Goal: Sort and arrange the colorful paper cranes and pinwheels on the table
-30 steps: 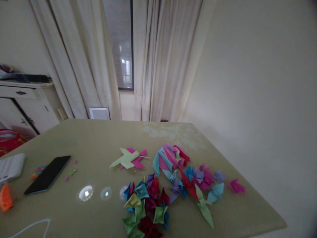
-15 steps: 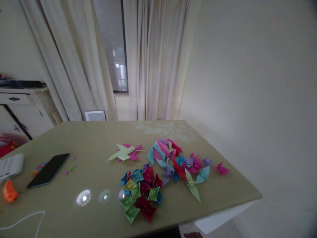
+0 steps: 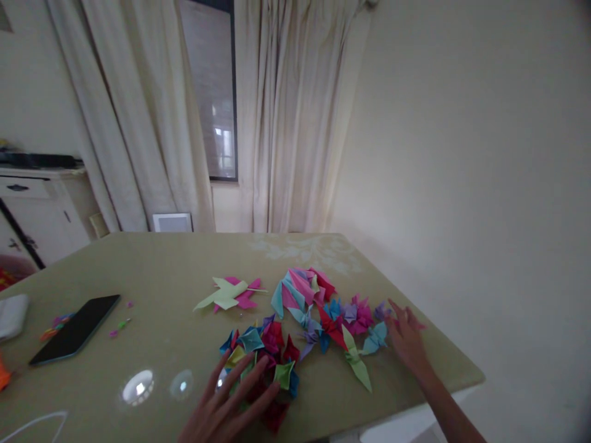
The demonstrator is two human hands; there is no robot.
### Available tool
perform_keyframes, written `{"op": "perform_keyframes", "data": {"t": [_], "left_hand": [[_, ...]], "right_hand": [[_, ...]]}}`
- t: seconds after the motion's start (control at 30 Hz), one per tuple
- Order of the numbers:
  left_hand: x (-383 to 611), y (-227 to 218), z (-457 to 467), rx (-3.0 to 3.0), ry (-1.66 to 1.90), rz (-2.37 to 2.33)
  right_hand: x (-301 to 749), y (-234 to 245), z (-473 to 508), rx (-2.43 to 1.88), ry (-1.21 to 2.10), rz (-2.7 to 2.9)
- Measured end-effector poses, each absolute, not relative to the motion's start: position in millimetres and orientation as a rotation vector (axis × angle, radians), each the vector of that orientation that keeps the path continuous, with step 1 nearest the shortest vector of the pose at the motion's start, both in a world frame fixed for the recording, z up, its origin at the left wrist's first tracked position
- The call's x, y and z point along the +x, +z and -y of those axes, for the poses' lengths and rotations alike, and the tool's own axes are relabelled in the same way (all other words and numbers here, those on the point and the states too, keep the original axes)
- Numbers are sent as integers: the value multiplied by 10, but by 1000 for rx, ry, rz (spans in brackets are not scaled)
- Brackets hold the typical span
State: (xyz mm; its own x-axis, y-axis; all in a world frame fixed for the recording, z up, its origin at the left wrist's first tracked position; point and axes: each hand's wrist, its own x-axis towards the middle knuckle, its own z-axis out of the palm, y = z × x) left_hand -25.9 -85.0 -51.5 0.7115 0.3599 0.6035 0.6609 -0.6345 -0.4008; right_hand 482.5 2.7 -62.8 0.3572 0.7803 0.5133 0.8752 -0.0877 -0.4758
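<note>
A heap of small folded paper pieces (image 3: pixel 265 351) in blue, red, green and yellow lies near the table's front edge. My left hand (image 3: pixel 226 406) rests on its near side, fingers spread. More folded pieces (image 3: pixel 341 317) in pink, purple and light blue spread to the right. My right hand (image 3: pixel 406 341) lies flat on the table at their right end, fingers stretched out over a pink piece. A larger pink and teal folded shape (image 3: pixel 298 289) and a pale green and pink pinwheel (image 3: pixel 228 295) sit farther back.
The olive table (image 3: pixel 161 271) ends just right of my right hand. A black phone (image 3: pixel 76 329), small beads (image 3: pixel 120 326), a white cable (image 3: pixel 32 424) and a white object (image 3: pixel 12 314) lie at the left. Curtains, a window and a white cabinet (image 3: pixel 41 209) stand behind.
Both my hands have come into view and settled on the folded paper, the left on the near heap, the right at the right end. The view shifted slightly.
</note>
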Motion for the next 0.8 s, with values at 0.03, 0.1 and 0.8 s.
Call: {"op": "perform_keyframes", "data": {"t": [0.03, 0.1, 0.8], "left_hand": [[-185, -525, 754, -2313, -620, 754], [-68, -575, 624, -2342, -611, 728], [910, -551, -149, -2840, -439, 677]], "right_hand": [[4772, -678, -146, -1848, -56, 1447], [4627, -752, -341, -1773, 97, 1436], [2903, -92, -2255, -1221, 817, 2117]]}}
